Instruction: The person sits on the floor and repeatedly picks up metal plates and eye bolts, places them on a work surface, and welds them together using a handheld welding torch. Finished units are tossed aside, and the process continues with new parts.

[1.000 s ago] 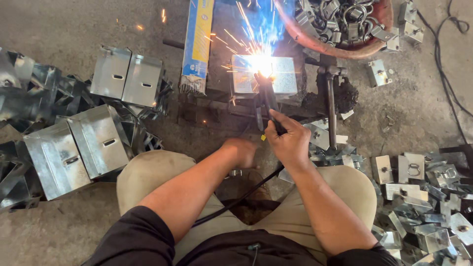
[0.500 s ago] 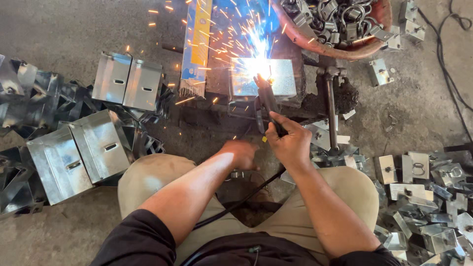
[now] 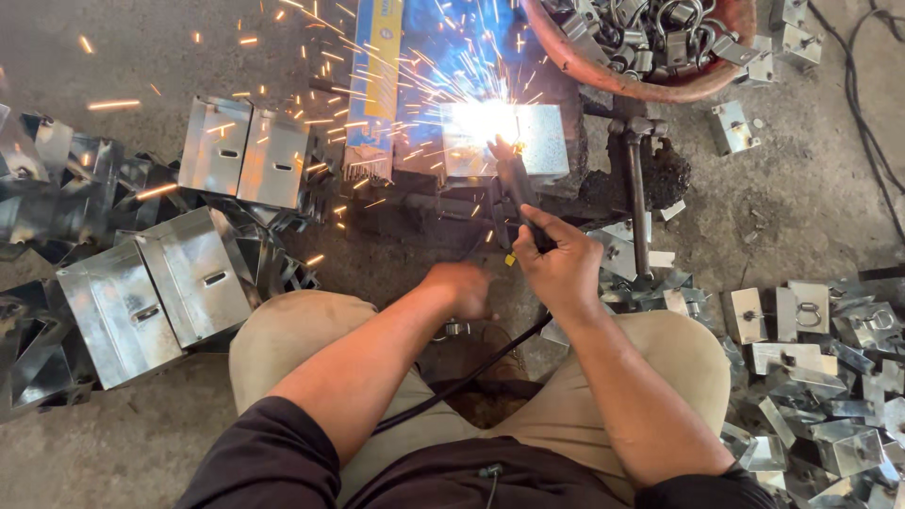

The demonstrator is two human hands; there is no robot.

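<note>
My right hand [image 3: 563, 269] is closed around the electrode holder [image 3: 524, 198], its tip arcing on the galvanised plate [image 3: 542, 141] just ahead of my knees. My left hand [image 3: 465, 287] is curled beside it; I cannot tell whether it grips anything. Bare skin, sparks flying left over the rod box [image 3: 375, 90] (burn risk if I drift closer).

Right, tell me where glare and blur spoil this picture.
Head view: the welding arc blows out to white, hiding the seam on the metal box at the tip of the electrode holder in the right hand; sparks smear into streaks; a blue cast tints the area behind; elsewhere sharp.
</note>
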